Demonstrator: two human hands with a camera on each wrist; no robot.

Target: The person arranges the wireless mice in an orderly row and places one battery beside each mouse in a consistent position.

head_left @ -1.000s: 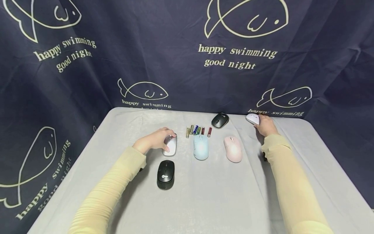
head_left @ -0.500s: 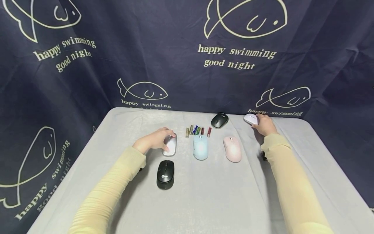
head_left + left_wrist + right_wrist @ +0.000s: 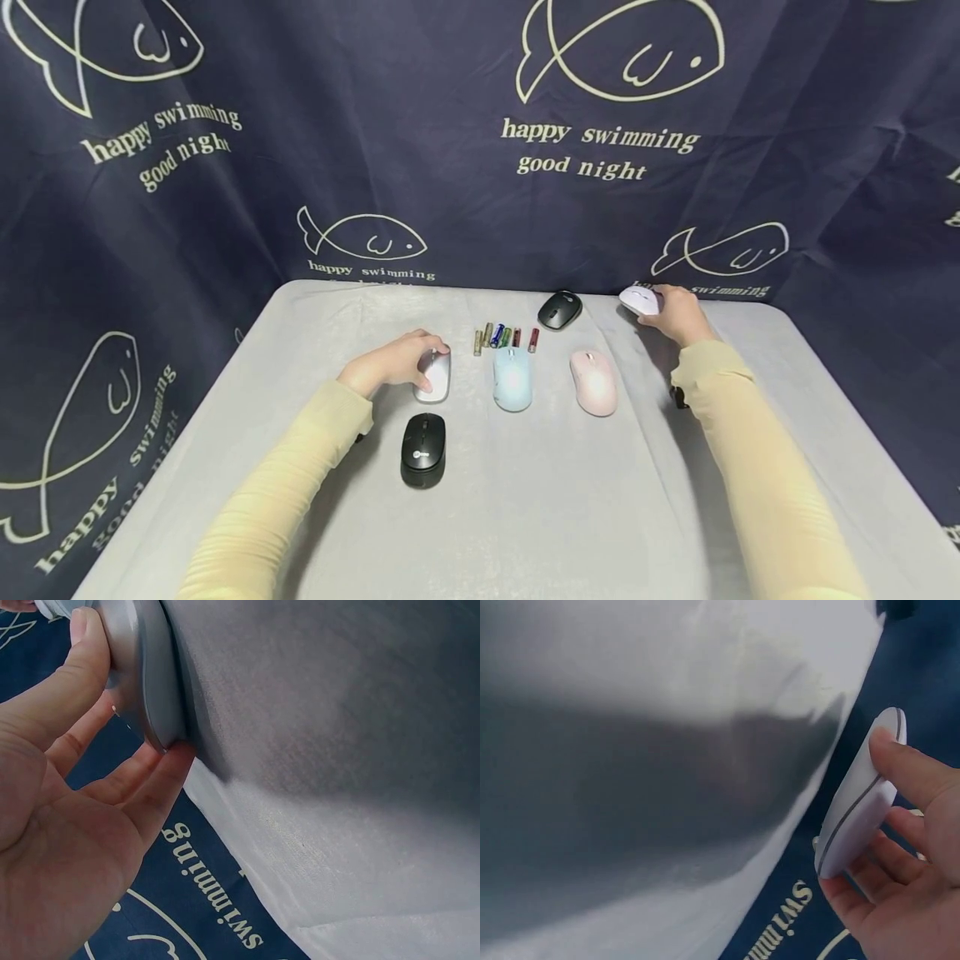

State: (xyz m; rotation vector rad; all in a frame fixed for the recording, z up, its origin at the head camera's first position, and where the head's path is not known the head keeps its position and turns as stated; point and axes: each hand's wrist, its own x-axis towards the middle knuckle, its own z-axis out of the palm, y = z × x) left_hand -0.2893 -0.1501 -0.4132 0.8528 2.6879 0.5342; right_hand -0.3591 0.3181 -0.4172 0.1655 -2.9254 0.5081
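Left of the table's middle, my left hand [image 3: 396, 362] grips a silver-grey computer mouse [image 3: 436, 379] by its sides. In the left wrist view the thumb lies along one flank of that mouse [image 3: 135, 660] and the fingers curl at the other. At the back right, my right hand [image 3: 681, 315] pinches a white mouse [image 3: 637, 300] between thumb and fingers. The right wrist view shows this white mouse [image 3: 861, 795] held up, tilted, above the cloth. Just in front of the left hand lies a black mouse [image 3: 423, 446].
A light blue mouse [image 3: 513, 379] and a pink mouse [image 3: 594, 383] lie mid-table. Several small batteries [image 3: 497, 336] cluster behind the blue one. Another black mouse [image 3: 560, 310] sits by the back edge. A dark fish-print curtain [image 3: 465, 150] hangs behind the grey-white table [image 3: 525, 533].
My right hand has shifted the white mouse a little to the left along the back edge. The left hand keeps its hold on the silver-grey mouse. The head view has tilted slightly.
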